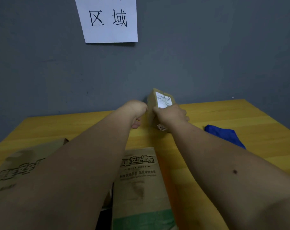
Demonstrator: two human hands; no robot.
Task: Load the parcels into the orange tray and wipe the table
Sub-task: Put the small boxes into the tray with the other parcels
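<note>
A small brown cardboard parcel (157,103) with a white shipping label stands tilted near the table's far edge by the wall. My right hand (171,115) is wrapped around its right side. My left hand (136,112) presses against its left side, fingers curled. Two larger printed cardboard parcels lie close to me: one (141,180) between my forearms, one (16,166) at the left, partly hidden by my left arm. An orange strip (162,165), possibly the tray's edge, shows beside the middle parcel. A blue cloth (223,135) lies on the table at the right.
The yellow wooden table (240,113) butts against a grey wall (207,55). A white paper sign (107,20) with black characters hangs on the wall above.
</note>
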